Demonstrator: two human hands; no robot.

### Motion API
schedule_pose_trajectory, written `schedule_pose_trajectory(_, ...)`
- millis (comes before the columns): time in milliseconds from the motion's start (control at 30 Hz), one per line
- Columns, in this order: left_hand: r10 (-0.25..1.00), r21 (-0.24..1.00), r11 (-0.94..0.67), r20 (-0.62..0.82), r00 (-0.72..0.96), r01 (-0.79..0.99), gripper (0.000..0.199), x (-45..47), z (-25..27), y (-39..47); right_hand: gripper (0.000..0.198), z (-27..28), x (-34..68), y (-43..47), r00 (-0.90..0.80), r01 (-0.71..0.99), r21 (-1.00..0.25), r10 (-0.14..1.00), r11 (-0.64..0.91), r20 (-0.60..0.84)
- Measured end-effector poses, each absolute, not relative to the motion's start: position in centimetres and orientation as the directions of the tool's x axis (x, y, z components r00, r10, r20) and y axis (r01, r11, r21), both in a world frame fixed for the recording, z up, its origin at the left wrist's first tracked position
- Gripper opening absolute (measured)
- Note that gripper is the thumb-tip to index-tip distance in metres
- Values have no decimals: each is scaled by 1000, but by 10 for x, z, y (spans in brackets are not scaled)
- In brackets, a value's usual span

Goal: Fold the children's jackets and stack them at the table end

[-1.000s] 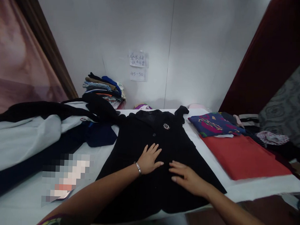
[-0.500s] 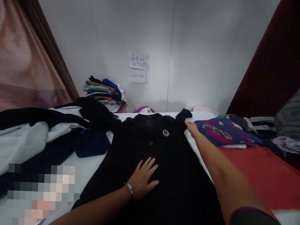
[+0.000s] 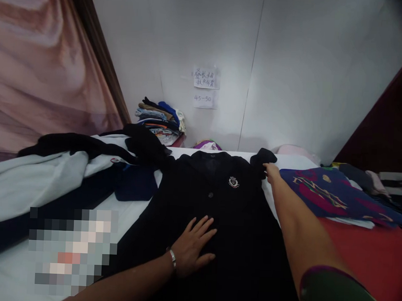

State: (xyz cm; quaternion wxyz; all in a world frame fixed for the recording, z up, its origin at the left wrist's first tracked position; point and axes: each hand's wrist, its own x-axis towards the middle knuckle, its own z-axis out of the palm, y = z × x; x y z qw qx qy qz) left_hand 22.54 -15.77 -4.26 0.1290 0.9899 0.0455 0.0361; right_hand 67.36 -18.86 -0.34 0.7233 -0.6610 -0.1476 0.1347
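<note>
A black jacket (image 3: pixel 240 227) lies front up, its collar at the far end and a pale crest (image 3: pixel 233 182) on its chest. One dark button (image 3: pixel 210 195) shows at the middle. My left hand (image 3: pixel 194 248) rests flat on the jacket's front with fingers spread, a bracelet (image 3: pixel 172 258) on its wrist. My right hand (image 3: pixel 271 172) reaches to the far right shoulder and pinches the edge of the black sleeve (image 3: pixel 264 158) there. The jacket's lower part is dark and partly behind my left forearm.
White and black garments (image 3: pixel 63 166) and a navy garment (image 3: pixel 136 183) lie to the left on the white table (image 3: pixel 124 218). A clothes stack (image 3: pixel 160 120) stands by the wall. A patterned navy garment (image 3: pixel 322 191) and red cloth (image 3: pixel 359 255) lie on the right.
The view has turned slightly left, so the scene sits further right. Both hands keep their places on the jacket: the left flat on its front, the right at the sleeve.
</note>
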Motion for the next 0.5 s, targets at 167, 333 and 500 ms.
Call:
schedule_pose_trajectory(167,110,256,-962,61,992,91,64,226,-41,-159,15,4,650,-225,902,-34,-933,412,359,126)
schedule_pose_trajectory(333,116,252,-962,38,993,103,62,228,-36,-161,36,-11,625,-265,835,-326,-734,545,595,71)
schedule_pose_trajectory(500,125,254,-961,53,991,107,61,228,-35,-162,49,-1,626,-257,837,-426,-861,482,278,-258)
